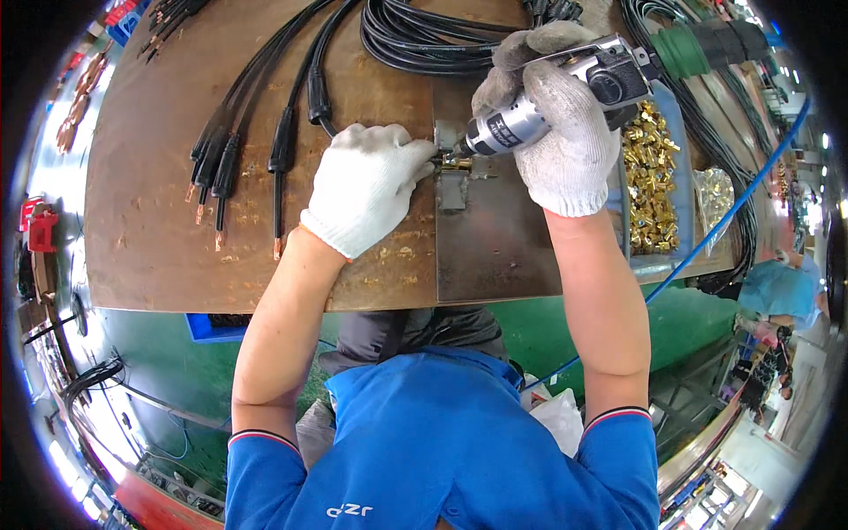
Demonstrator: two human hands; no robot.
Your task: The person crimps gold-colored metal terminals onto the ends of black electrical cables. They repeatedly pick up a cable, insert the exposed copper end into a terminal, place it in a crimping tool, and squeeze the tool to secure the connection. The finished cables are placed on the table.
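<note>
Shiny brass fittings (649, 190) fill a pale-blue plastic bin (652, 263) at two o'clock as my white-knit-gloved right hand (567, 146) (smudged grey) clamps a silver metal power tool (519, 124); my left hand (367, 181) closes over a black cable (318, 99), just beside a small brass terminal (457, 163) at twelve.

A hand could pass over the tabletop (495, 265) between left forearm (291, 309) and right forearm (601, 291). Obstacles: cable ends (212, 163) at upper left, a cable coil (397, 55) at top centre, and, toward upper right, the power tool (512, 128), parts tray (652, 263) and blue hose (760, 181) (slanting past the tray's lower corner).
</note>
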